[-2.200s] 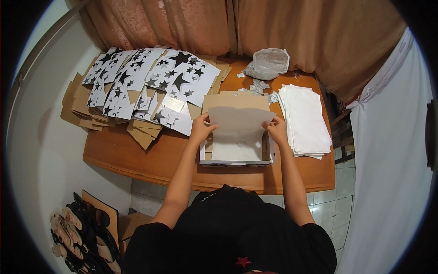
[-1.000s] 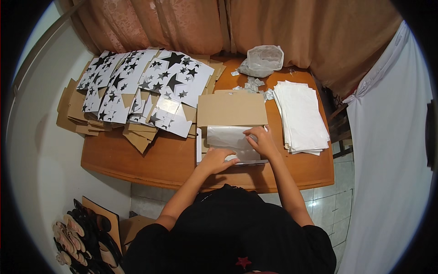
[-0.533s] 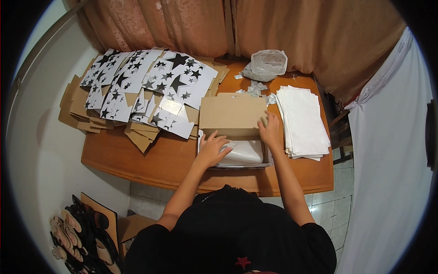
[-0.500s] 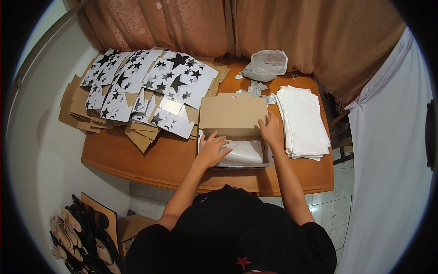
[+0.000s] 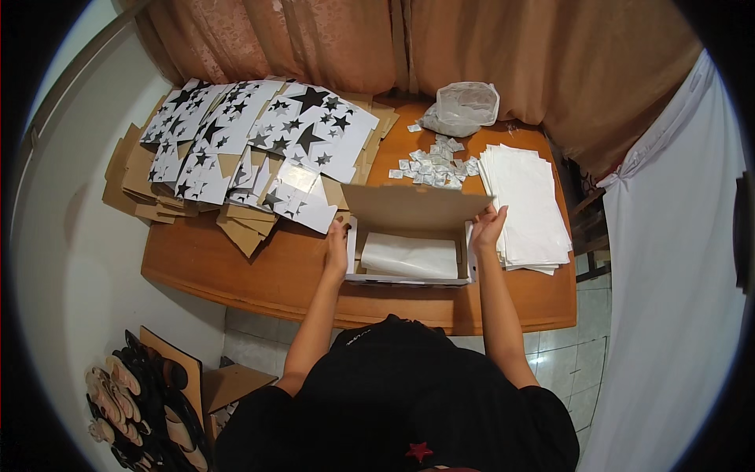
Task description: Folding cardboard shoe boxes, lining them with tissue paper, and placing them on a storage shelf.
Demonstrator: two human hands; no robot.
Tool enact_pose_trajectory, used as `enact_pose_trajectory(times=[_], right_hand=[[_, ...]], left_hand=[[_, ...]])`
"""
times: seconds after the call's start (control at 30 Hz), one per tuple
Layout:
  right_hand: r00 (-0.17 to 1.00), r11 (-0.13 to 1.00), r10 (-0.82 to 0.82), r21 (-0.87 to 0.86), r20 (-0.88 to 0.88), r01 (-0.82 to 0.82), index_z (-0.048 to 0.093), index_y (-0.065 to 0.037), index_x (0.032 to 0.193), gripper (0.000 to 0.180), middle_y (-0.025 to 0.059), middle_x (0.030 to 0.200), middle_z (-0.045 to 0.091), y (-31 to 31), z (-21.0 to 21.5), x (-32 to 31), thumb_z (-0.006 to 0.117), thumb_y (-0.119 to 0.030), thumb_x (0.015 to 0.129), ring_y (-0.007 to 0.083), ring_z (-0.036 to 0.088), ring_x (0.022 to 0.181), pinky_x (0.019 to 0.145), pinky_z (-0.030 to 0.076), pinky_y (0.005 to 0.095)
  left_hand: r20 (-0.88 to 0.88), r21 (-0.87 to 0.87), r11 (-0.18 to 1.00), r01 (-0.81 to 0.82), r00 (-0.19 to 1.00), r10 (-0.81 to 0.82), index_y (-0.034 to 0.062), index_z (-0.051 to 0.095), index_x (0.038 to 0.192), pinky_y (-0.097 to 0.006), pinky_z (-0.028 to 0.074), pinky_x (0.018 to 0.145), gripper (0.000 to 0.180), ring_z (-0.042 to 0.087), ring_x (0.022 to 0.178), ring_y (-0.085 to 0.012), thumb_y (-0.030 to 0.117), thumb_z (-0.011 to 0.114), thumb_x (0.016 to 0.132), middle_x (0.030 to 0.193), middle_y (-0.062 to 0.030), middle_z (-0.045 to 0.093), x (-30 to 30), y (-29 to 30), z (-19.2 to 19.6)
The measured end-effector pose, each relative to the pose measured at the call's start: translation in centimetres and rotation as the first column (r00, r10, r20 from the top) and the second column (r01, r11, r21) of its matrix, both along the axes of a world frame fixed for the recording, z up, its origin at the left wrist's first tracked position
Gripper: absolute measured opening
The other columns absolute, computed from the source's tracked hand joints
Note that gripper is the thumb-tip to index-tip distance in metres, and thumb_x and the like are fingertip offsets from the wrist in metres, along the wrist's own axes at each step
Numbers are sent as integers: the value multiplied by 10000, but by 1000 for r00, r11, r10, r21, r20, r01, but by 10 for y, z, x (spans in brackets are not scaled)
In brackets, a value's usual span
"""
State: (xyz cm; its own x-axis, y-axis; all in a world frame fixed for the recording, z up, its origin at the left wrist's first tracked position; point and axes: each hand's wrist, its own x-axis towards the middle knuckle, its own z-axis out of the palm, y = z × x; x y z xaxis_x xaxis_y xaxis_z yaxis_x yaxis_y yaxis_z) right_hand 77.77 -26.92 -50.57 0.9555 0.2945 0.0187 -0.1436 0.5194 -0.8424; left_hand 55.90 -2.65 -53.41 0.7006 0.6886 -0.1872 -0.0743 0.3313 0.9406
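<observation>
Our hands have come out of the box (image 5: 409,281) and gone to its two sides, and the lid (image 5: 417,206) behind it has tipped up from lying back. Now we see more little packets (image 5: 432,169) past the box. We think this means the paper part is done and the lid part has begun. Our left hand (image 5: 336,248) is by the box's left side with bent fingers; our right hand (image 5: 487,230) is at the lid's right corner. We can't tell if either one pinches anything. The box sits in front of us, open, brown inside with a white front edge. Folded white paper (image 5: 409,256) lies smooth in it.
</observation>
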Motion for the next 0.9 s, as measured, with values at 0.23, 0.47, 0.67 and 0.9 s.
enact_pose_trajectory(times=[0.23,0.47,0.67,0.9], right_hand=[[905,889,288,-439,313,-131,641,42,831,515,144,1121,538,-62,15,-31,350,-369,931,238,483,1068,963,315,357],[838,697,423,-715,345,-57,609,-28,1088,358,136,1300,414,-76,39,-80,591,-206,778,285,412,1178,980,328,376],[650,392,480,-807,589,442,602,-84,1086,608,185,1248,438,-54,81,-124,743,-412,593,373,425,1132,940,352,452],[655,204,480,-800,584,564,632,-138,1063,581,150,1182,487,-29,73,-138,741,-464,595,357,415,1097,894,364,477]], left_hand=[[196,637,734,-235,971,140,30,436,1163,-359,326,906,432,423,1083,-258,364,417,891,1145,-146,454,-29,-24,57],[327,920,229,-318,945,1,46,560,873,-364,353,711,266,452,774,-248,273,593,739,813,-97,485,-65,-80,19],[27,995,104,-9,985,-171,123,620,691,-341,332,666,105,492,718,-209,220,648,659,722,-23,507,-58,-83,25],[-143,989,10,146,980,-136,83,599,950,-439,261,872,340,421,987,-304,303,654,697,968,-145,489,-38,-73,15]])
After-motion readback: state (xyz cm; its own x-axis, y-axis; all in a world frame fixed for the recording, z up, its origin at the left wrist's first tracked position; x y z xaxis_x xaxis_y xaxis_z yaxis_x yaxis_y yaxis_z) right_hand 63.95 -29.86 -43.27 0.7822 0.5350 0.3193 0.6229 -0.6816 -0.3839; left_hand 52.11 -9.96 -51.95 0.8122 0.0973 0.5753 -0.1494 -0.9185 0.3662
